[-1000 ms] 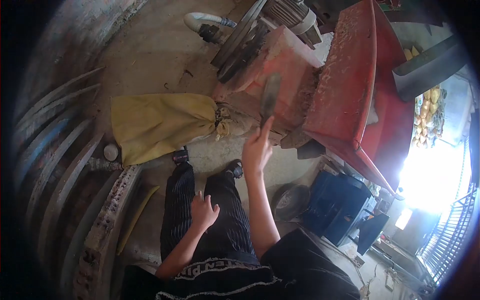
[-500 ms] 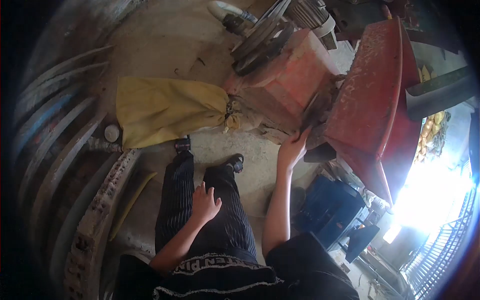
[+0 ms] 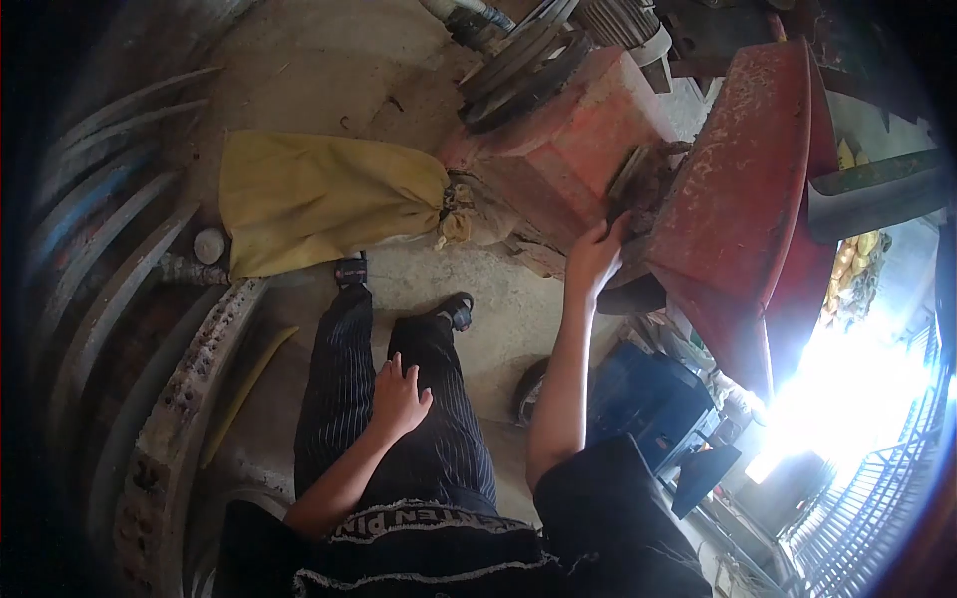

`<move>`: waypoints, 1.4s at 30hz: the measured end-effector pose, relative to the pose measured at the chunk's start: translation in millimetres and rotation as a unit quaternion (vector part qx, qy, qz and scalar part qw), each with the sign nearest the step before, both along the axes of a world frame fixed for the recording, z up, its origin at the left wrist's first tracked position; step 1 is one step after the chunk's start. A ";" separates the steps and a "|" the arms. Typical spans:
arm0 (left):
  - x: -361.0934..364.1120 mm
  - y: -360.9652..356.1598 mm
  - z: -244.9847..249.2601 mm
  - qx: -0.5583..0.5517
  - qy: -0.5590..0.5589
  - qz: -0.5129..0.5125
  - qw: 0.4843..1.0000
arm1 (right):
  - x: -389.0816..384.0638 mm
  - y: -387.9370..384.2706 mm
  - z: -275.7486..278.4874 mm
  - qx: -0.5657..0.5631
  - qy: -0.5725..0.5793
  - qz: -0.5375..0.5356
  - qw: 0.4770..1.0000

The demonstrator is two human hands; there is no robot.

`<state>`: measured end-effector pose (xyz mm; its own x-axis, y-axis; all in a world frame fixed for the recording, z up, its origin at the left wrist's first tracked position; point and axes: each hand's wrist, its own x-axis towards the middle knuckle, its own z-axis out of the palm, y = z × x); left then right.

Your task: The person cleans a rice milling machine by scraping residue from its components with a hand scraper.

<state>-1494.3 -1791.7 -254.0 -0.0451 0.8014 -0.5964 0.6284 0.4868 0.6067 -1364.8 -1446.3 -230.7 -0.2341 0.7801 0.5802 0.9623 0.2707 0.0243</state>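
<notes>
My right hand [image 3: 595, 259] reaches up to the dark gap between the red machine body [image 3: 558, 149] and the red sheet-metal hopper [image 3: 733, 189]. Its fingers are bent there, and whatever lies between them is hidden. My left hand [image 3: 401, 399] is over my thigh in striped trousers, fingers apart and nothing in it. A yellow sack [image 3: 334, 199] stretches out from the machine, its gathered neck [image 3: 456, 211] tied at the outlet. A small worn plate [image 3: 626, 171] shows above my right fingertips.
A motor [image 3: 623, 25] and belt wheel [image 3: 528, 80] sit behind the machine. At left stand curved metal bars [image 3: 120, 279] and a perforated beam [image 3: 184, 409]. A dark blue box [image 3: 648, 404] is at lower right, near a bright barred window [image 3: 857, 498].
My right hand has moved a little up along the gap beside the hopper, and the worn plate there shows more clearly. My left hand stays over my thigh. The view has shifted slightly.
</notes>
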 end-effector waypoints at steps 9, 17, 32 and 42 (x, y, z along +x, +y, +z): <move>1.3 4.3 0.7 0.005 -0.015 0.020 1.000 | -12.8 -22.0 27.9 -0.265 0.101 -0.168 0.944; -4.6 -8.0 -9.6 -0.028 0.020 -0.013 0.999 | -13.2 -84.6 62.4 -0.326 0.144 -0.198 0.913; -8.1 0.9 -2.1 -0.015 0.008 0.002 1.000 | -0.3 -133.8 -12.4 -0.258 0.200 -0.172 0.930; -3.8 -7.7 -9.2 -0.028 0.002 -0.004 1.000 | -32.3 -101.7 -104.3 -0.320 0.182 -0.159 0.916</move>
